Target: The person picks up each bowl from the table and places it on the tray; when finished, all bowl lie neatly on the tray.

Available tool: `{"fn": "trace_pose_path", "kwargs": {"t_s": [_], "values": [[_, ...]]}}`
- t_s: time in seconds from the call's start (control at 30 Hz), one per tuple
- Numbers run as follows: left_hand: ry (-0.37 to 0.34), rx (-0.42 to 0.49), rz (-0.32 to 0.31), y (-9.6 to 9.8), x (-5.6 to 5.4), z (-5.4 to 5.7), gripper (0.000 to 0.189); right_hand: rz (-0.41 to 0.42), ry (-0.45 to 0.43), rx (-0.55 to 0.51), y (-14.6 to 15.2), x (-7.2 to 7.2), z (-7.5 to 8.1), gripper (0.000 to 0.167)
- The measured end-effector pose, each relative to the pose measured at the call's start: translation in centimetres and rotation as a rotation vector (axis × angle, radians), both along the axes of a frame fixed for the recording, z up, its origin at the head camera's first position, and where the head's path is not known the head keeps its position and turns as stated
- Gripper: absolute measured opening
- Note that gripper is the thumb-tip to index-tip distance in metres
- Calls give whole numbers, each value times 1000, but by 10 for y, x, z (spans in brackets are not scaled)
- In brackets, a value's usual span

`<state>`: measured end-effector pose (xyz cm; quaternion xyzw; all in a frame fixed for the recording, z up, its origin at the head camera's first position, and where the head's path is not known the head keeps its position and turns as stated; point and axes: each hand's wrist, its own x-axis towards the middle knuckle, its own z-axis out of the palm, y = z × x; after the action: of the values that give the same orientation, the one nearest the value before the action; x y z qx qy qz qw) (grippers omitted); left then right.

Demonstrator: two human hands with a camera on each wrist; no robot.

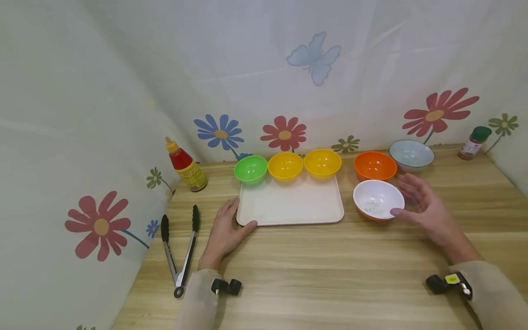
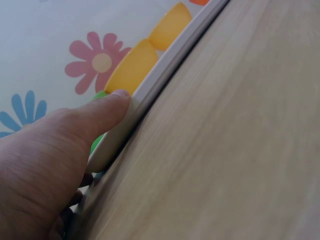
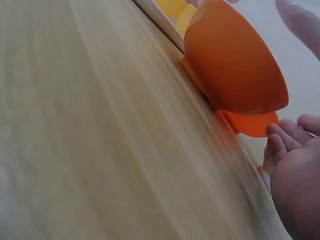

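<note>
My left hand [image 1: 224, 233] holds the near left corner of a cream rectangular tray [image 1: 290, 204], thumb at its front rim and fingers along its left side. In the left wrist view the thumb [image 2: 107, 112] lies against the tray's rim [image 2: 142, 95]. Beside a bowl, white inside and orange outside [image 1: 378, 198], my right hand [image 1: 433, 220] is spread, its thumb overlapping the rim in the head view. The right wrist view shows this bowl's orange side [image 3: 232, 60] with a gap between it and the fingers [image 3: 285, 137].
A green bowl [image 1: 250, 170] and two yellow bowls [image 1: 285, 167] line the tray's back edge. Behind the white-lined bowl stand an orange bowl [image 1: 374, 167] and a pale blue bowl [image 1: 411, 156]. Tongs [image 1: 180, 256] and a sauce bottle [image 1: 186, 166] are left; a green-capped jar [image 1: 474, 143] is far right.
</note>
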<state>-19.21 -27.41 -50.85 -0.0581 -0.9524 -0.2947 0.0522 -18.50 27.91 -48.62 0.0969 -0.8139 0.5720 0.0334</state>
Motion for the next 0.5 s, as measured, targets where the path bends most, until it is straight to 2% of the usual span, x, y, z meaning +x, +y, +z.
{"fn": "trace_pose_path", "kwargs": {"t_s": [0.23,0.5], "values": [[-5,1,8,-1,1,0,106,61,-9,34,-3,-1,-6,106],[-7,-4,6,1,0,0,105,61,10,78,-7,-1,-8,110]]}}
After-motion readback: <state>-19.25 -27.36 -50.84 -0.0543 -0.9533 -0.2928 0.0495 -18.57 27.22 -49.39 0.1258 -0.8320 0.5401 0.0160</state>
